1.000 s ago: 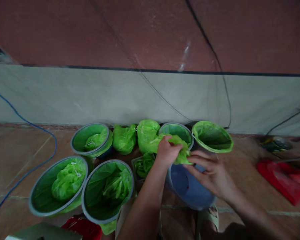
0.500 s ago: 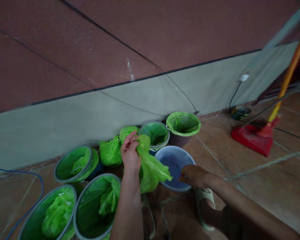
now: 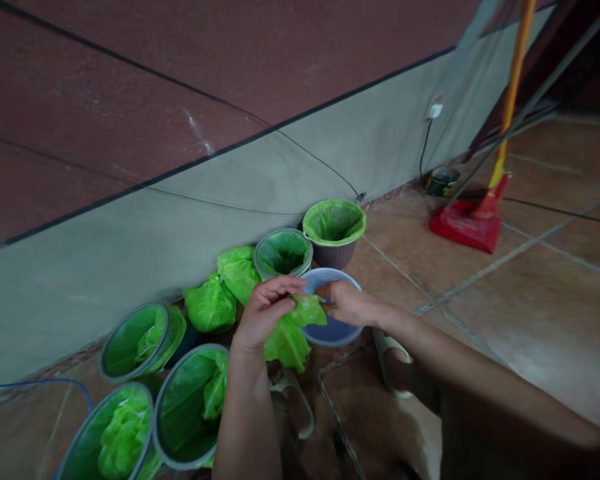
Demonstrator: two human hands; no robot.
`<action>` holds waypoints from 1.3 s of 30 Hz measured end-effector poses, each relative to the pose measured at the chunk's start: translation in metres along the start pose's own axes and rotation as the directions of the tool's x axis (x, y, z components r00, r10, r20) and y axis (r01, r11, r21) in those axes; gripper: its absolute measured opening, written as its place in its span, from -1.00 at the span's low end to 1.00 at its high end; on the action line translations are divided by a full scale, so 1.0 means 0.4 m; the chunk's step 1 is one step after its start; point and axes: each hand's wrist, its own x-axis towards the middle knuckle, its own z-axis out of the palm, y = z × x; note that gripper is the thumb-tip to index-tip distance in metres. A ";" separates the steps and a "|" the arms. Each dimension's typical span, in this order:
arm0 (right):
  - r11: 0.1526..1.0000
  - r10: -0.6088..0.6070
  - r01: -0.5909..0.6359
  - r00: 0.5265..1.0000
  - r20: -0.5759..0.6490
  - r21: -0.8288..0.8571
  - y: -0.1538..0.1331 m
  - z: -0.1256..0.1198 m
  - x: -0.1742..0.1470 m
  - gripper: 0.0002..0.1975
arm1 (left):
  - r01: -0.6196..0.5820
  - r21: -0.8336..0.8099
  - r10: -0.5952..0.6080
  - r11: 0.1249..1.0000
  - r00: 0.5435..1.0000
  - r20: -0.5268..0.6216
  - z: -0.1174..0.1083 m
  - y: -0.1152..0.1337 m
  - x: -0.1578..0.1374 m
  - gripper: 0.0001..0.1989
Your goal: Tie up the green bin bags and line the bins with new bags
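Your right hand [image 3: 347, 303] has come in from the basin's rim to the edge of the green bag [image 3: 287, 340] since half a second ago; your view has also swung, with the wall slanting more steeply. Blue basin [image 3: 333, 333] sits on the floor just beyond the bag, partly masked by both hands. Behind it, nearest first: grey-rimmed bin [image 3: 283, 253], then dark bin [image 3: 334, 253], both green-lined. Two stuffed green bags lie left of those, against the wall. Three more lined bins crowd your left forearm, bunched green plastic inside each. Red dustpan [image 3: 465, 227] with its yellow-orange handle is off to the right, well apart. Your sandalled feet are below, under the bag and right forearm. Left hand [image 3: 267, 310]: palm turned inward, thumb and fingers pinching the bag's upper part, rest hanging below. Right hand: forearm angled in from lower right, fingers curled at the bag's edge; can't tell if they grip.
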 end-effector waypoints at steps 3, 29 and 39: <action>0.996 0.087 -0.071 0.947 -0.310 0.062 0.015 -0.015 0.003 -0.83 | -0.032 0.176 0.030 0.984 0.999 0.011 -0.022 -0.008 0.008 -0.51; 0.998 -0.055 -0.008 0.509 -0.859 -0.069 0.068 -0.070 0.081 -0.87 | -0.030 0.607 0.446 0.794 0.707 -0.548 -0.074 -0.084 0.105 -0.82; 0.971 0.237 -0.126 0.447 -0.862 0.202 0.122 -0.100 0.102 -0.65 | 0.160 0.022 -0.156 0.987 0.980 -0.124 -0.077 -0.053 0.087 -0.51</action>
